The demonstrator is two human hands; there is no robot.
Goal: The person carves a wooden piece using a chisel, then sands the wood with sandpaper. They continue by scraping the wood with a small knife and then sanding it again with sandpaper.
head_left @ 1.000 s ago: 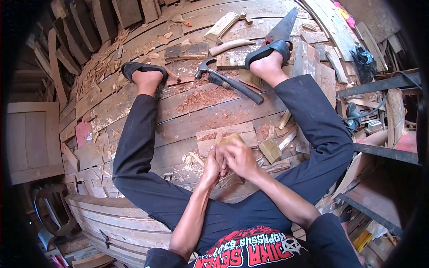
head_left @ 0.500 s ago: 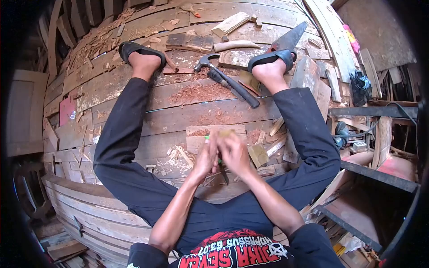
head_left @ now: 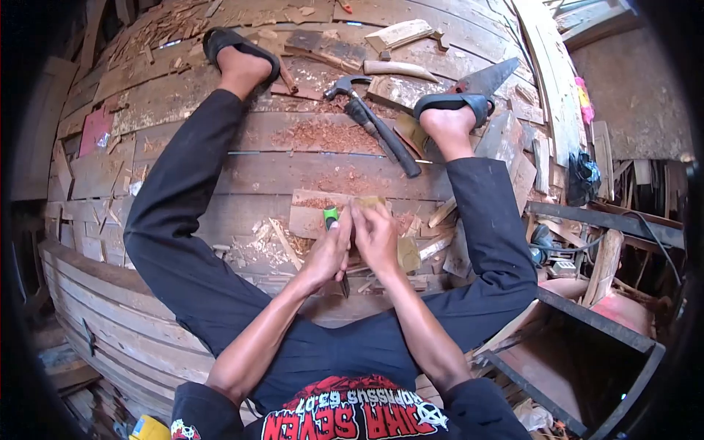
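Between my legs, my left hand (head_left: pixel 328 254) is closed round a tool with a green-and-black handle (head_left: pixel 331 215). The tool's narrow dark blade (head_left: pixel 345 287) shows below the palm, pointing back toward me. My right hand (head_left: pixel 377 238) is closed beside it, fingertips pinched on a yellowish-tan flat piece (head_left: pixel 372 200). The fingers of both hands meet, and what lies between the palms is hidden. Under the hands a flat wooden board (head_left: pixel 305 220) lies on the floor. Another yellowish piece (head_left: pixel 408 254) is just right of my right wrist.
A claw hammer (head_left: pixel 381 132) lies on the plank floor ahead, near reddish shavings (head_left: pixel 319 135). Beyond my right foot is a saw blade (head_left: pixel 491 77). Wood offcuts (head_left: pixel 400 34) are scattered about. At the right stands a dark-edged open frame (head_left: pixel 601 315), and stacked planks (head_left: pixel 125 312) are at the left.
My hands have come closer together and are no longer blurred. The tool's green end now shows more plainly above my left hand. The whole view has shifted slightly.
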